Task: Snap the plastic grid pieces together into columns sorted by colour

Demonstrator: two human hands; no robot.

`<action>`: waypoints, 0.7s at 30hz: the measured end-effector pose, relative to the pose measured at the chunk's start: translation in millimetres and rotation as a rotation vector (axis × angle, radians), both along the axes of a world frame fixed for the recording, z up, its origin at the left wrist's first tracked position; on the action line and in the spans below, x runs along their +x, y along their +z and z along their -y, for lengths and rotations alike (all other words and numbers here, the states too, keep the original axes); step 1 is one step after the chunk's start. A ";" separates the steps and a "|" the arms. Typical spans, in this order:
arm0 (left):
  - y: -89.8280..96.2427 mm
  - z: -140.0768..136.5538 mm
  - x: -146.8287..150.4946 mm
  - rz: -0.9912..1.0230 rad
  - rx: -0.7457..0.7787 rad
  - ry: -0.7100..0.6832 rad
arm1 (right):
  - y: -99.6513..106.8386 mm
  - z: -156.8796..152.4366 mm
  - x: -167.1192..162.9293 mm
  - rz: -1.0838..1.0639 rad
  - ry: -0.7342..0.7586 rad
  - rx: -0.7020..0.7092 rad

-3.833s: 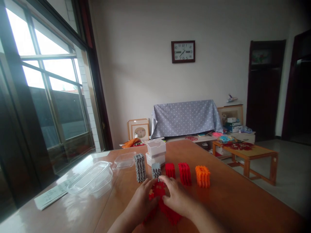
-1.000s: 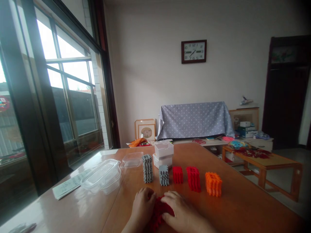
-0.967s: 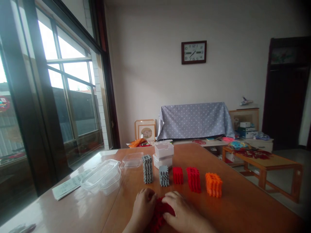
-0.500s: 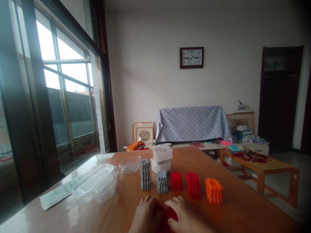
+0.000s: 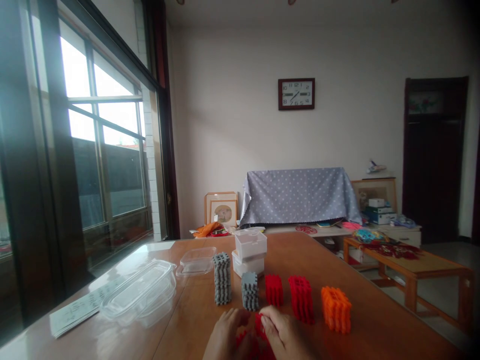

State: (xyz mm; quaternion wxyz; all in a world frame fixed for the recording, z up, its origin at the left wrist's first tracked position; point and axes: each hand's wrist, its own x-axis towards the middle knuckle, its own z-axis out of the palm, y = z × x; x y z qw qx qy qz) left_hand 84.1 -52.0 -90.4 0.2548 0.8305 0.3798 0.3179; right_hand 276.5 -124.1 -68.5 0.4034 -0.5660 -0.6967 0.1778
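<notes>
Both hands at the desk's near edge, mid-width: left hand [image 5: 228, 336] and right hand [image 5: 282, 334] closed around a cluster of red pieces [image 5: 258, 334], fingertips meeting on top. Just beyond, toward the far edge, a row of stacks: tall grey stack [image 5: 222, 278], short grey stack [image 5: 249, 290], two red stacks [image 5: 274, 290], orange stack [image 5: 336, 309].

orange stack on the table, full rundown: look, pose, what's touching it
The orange stack looks like a block of flat plastic pieces with notched edges and small square openings, pressed face to face. It stands upright on the wooden table, slightly turned, at the right end of the row, just right of the taller red stack with a gap between them. Nothing but the table touches it; both hands are away from it, nearer the camera.
</notes>
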 end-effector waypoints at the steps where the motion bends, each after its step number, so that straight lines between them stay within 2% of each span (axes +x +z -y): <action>1: -1.3 -0.2 1.0 0.080 -0.041 -0.047 | -3.0 -3.0 -0.3 -0.040 0.018 0.010; 6: -3.4 4.4 9.2 0.387 -0.396 -0.262 | -14.5 -14.5 -4.7 -0.195 0.072 -0.001; 11: 6.1 14.6 13.2 0.656 -0.734 -0.292 | -15.9 -15.2 -8.9 -0.374 0.146 -0.049; 15: 4.0 11.1 11.6 0.747 -0.825 -0.272 | -16.0 -13.7 -11.1 -0.505 0.183 -0.090; 21: -3.8 4.9 6.2 0.789 -0.808 -0.208 | -7.3 -9.7 -14.1 -0.724 0.251 -0.194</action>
